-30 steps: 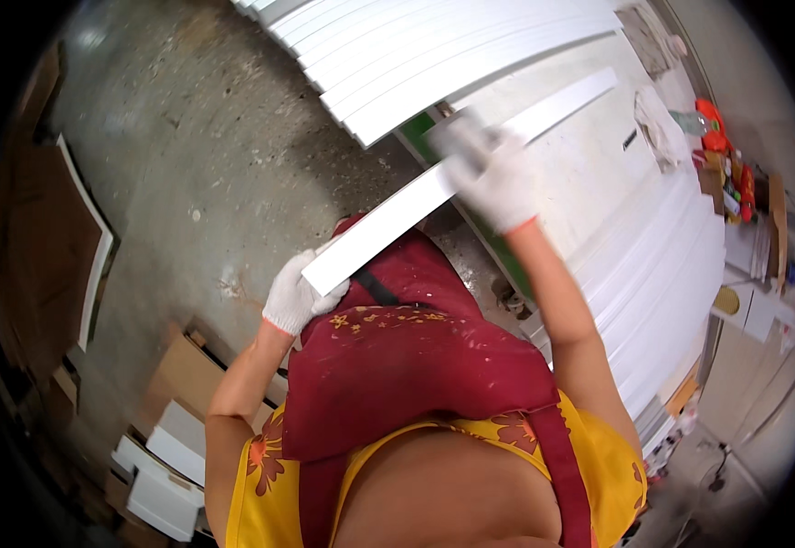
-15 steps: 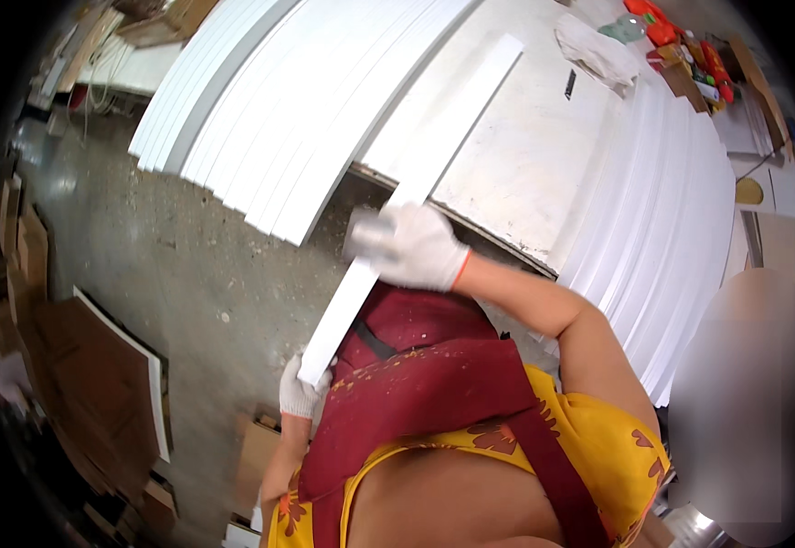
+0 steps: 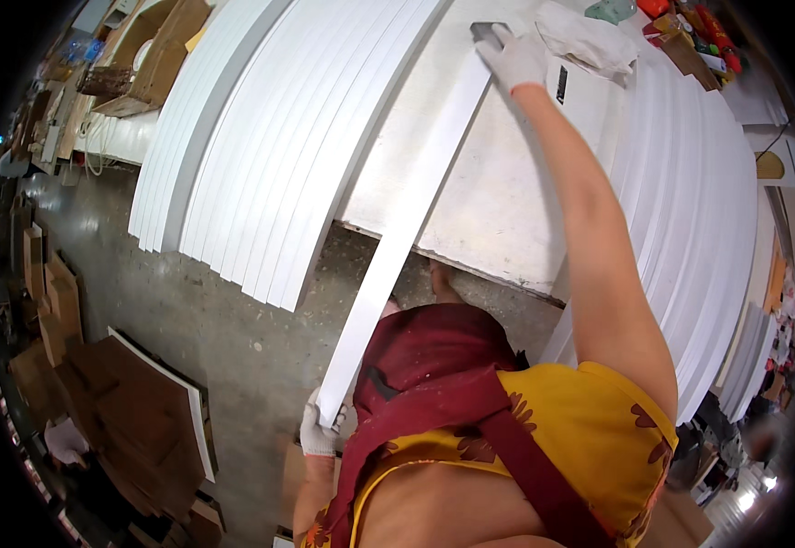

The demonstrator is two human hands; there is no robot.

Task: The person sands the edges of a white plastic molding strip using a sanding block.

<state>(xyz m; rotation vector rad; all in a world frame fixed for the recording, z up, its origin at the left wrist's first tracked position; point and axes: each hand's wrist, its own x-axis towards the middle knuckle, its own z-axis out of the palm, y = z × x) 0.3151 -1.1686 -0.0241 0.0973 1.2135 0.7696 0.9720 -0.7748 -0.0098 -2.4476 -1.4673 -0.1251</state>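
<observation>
A long white strip runs from my body up across the white table, its near part sticking out past the table's edge. My left hand, in a whitish glove, is closed round the strip's near end. At the far end my right hand, gloved as well, grips a small grey sanding block against the strip; its underside is hidden. My right arm reaches out almost straight over the table.
Rows of white strips lie side by side to the left, more strips to the right. A white cloth and a black piece rest on the table. Brown boards stand at the lower left.
My right hand has slid the sanding block from the strip's middle to its far end. My left hand still holds the near end, and the view has shifted.
</observation>
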